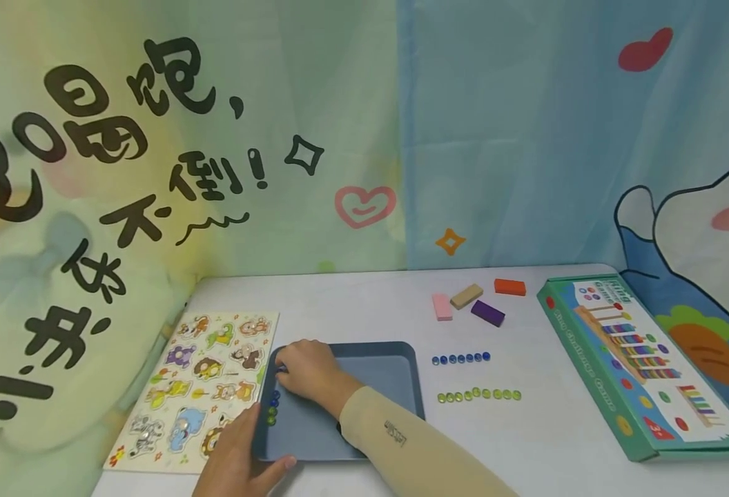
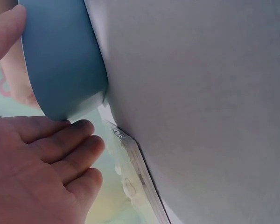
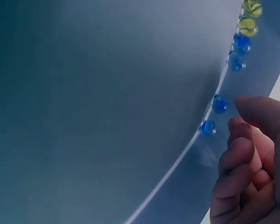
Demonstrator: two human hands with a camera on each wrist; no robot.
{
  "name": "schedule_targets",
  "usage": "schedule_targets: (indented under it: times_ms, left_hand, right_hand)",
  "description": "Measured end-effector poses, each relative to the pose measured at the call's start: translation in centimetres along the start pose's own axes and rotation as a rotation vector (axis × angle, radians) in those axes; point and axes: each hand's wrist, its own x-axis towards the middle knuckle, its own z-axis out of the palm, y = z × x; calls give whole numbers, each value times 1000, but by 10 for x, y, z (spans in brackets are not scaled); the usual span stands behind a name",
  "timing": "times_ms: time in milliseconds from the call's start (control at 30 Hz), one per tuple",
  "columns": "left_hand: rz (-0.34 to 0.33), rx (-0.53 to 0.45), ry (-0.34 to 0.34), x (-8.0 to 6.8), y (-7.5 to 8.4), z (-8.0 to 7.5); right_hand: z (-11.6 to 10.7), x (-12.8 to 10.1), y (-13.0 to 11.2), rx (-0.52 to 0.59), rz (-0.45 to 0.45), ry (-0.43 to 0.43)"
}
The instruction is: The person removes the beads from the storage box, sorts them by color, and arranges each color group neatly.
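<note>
A blue-grey tray (image 1: 380,373) lies on the white table before me. Along its left wall run two yellow-green marbles (image 1: 272,415) and two blue marbles (image 1: 275,399). Farther along that wall, the right wrist view shows two more blue marbles (image 3: 213,116) beside my right hand (image 1: 311,369). Its fingers are loosely bent, with a gap between thumb and index finger and nothing visible in it. My left hand (image 1: 237,452) is at the tray's near left corner, thumb by the rim and fingers loosely extended along the outside.
Left of the tray lies an animal puzzle board (image 1: 203,359). To the right are a row of blue marbles (image 1: 462,359) and a row of yellow-green ones (image 1: 479,394). Pink (image 1: 442,307), wooden (image 1: 467,296), purple (image 1: 487,313) and orange blocks (image 1: 509,287) lie behind. A green game box (image 1: 644,373) is far right.
</note>
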Motion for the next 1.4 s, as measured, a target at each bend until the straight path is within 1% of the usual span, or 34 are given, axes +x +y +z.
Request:
schedule_targets:
  times_ms: [167, 300, 433, 533, 633, 733, 1000, 1167, 1267, 1400]
  left_hand:
    - [0, 5, 7, -1, 3, 0]
    - [-10, 11, 9, 0, 4, 2]
    - [-25, -2, 5, -1, 6, 3]
    - [-22, -10, 8, -1, 7, 4]
    - [-15, -10, 12, -1, 6, 4]
    - [-10, -16, 20, -2, 6, 4]
    - [8, -12, 34, -4, 5, 4]
    - [-10, 8, 34, -3, 5, 1]
    - [-31, 26, 23, -1, 5, 1]
    - [-51, 33, 2, -1, 6, 2]
  right_hand:
    - [3, 4, 0, 3, -10, -19]
    - [7, 5, 1, -8, -7, -18]
    - [9, 5, 2, -30, 0, -17]
    - [11, 4, 3, -37, 3, -23]
    - [8, 1, 5, -12, 5, -19]
    - [-2, -6, 9, 20, 9, 3]
    - [-41, -28, 30, 86, -6, 93]
    - [-72, -43, 47, 151, -35, 154]
    - [-87, -52, 63, 166, -27, 179]
    - [-98, -64, 92, 158, 29, 196]
